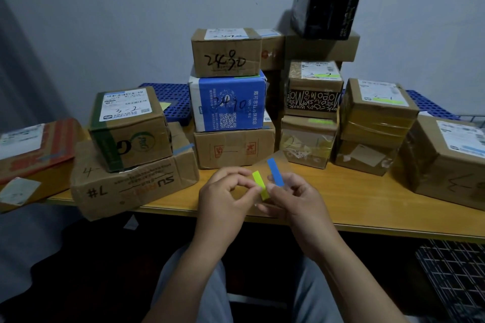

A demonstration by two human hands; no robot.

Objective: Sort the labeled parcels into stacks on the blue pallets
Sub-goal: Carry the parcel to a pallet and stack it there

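My left hand point(225, 196) pinches a yellow-green sticker strip point(260, 185) above the table's front edge. A clear backing sheet that carries a blue sticker strip point(275, 172) is held in my right hand point(291, 199). Behind my hands, cardboard parcels stand stacked on the wooden table point(362, 207): a box marked 2490 point(226, 53) on a blue-and-white box point(228, 102) on a brown box point(233, 148). At left, a box labelled 3-2 point(128, 127) sits on a flat box marked #7 point(133, 183). A blue pallet point(169, 99) shows behind them.
More taped boxes point(375, 123) stand stacked at right, with a black box point(325, 12) on top at the back. A large parcel point(446, 160) lies far right and a red-printed parcel point(34, 147) far left. A wire grid point(456, 275) lies on the floor at lower right.
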